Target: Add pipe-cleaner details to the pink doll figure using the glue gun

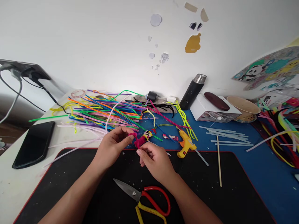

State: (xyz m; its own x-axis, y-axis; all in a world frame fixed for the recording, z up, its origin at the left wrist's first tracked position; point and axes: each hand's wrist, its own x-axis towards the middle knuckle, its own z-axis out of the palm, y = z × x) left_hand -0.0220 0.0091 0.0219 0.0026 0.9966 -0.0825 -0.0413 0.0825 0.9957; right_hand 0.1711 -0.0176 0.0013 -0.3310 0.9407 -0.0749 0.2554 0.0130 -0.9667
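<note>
A small magenta pipe-cleaner figure (139, 141) with a yellow, white and black head stands out between my hands. My left hand (116, 142) pinches a looped magenta piece (133, 135) at the figure's left side. With thumb and fingers pressed together, my right hand (155, 158) grips the lower end of the magenta pipe cleaner, just below the figure. Where the piece joins the figure is too small to tell. Scissors (134, 193) with one red and one yellow handle lie open on the black mat (198, 186), below my hands.
Many coloured pipe cleaners (93, 109) are piled behind my left hand. To the right lie a yellow glue gun (185, 143), glue sticks (230, 137) and a wooden stick (219, 161). A black flask (193, 91) stands by a white box (205, 109). A phone (35, 143) is at the left.
</note>
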